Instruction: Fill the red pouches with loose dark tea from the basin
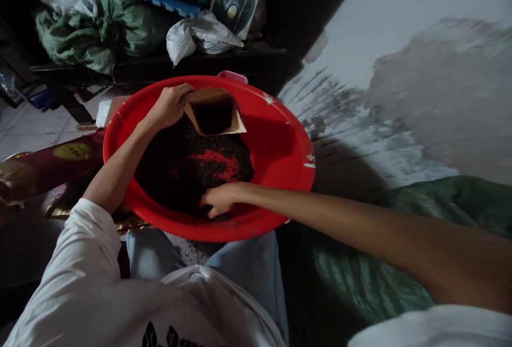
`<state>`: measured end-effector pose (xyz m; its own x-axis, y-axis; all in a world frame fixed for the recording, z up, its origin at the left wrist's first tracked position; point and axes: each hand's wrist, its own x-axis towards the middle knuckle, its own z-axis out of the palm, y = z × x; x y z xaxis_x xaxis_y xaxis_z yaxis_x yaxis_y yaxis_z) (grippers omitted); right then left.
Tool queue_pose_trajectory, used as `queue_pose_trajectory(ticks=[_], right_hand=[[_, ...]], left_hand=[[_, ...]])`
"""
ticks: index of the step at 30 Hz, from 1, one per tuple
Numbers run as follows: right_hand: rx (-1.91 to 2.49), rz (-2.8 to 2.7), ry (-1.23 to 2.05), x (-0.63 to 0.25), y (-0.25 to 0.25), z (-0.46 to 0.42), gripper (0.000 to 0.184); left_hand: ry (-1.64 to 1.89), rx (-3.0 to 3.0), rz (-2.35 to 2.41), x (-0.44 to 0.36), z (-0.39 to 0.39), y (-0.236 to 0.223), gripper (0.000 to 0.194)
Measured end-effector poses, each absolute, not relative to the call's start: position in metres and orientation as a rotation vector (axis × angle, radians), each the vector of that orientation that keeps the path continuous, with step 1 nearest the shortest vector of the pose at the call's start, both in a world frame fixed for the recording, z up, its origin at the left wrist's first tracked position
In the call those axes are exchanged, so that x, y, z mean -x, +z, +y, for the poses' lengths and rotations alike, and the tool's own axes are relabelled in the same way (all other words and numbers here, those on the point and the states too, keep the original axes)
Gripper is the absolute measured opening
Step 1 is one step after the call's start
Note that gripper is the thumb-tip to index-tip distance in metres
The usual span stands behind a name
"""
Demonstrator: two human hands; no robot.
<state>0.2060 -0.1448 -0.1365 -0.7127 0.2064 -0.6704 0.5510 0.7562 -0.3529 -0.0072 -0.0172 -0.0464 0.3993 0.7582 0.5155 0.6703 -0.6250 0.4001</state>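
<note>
A wide red plastic basin point(286, 176) stands in front of my knees. Dark, crumbly loose material point(188, 147), like dried tea leaves, covers much of its bottom. My left hand point(172, 104) grips the edge of a brown paper bag point(210, 96), whose mouth gapes toward me and looks dark inside. Low in the basin, close to the near wall, my right hand point(222, 199) has its fingers curled into the loose material. Its fingertips are partly hidden there. Red basin bottom shows through a scraped patch between the bag and my right hand.
A dark red printed bag point(68, 154) lies left of the basin. Green woven sacks point(360, 261) are at right, beside a stained wall point(400, 112). Behind, a dark bench point(256, 53) bears a green sack point(124, 24), a white bag point(204, 32) and a fan box point(238, 0).
</note>
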Motion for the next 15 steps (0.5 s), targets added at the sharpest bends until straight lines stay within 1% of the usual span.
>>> queue_pose_trajectory(ticks=[2, 6, 9, 12, 15], right_hand=[[-0.559, 2.358, -0.681, -0.209, -0.115, -0.143, 0.053], [-0.660, 2.616, -0.684, -0.219, -0.065, -0.130, 0.035], [-0.767, 2.857, -0.693, -0.228, -0.028, -0.115, 0.028], [-0.912, 3.034, -0.488, -0.234, -0.002, -0.099, 0.026], [-1.113, 3.150, -0.168, -0.238, 0.002, -0.082, 0.034]], left_hand=[[1.035, -2.516, 1.294, 0.006, -0.018, -0.046, 0.029], [1.050, -2.540, 1.287, 0.004, -0.021, -0.045, 0.033], [1.042, -2.552, 1.314, 0.003, -0.023, -0.044, 0.034], [1.032, -2.531, 1.331, 0.003, -0.023, -0.044, 0.032], [1.015, -2.475, 1.320, 0.004, -0.023, -0.044, 0.028]])
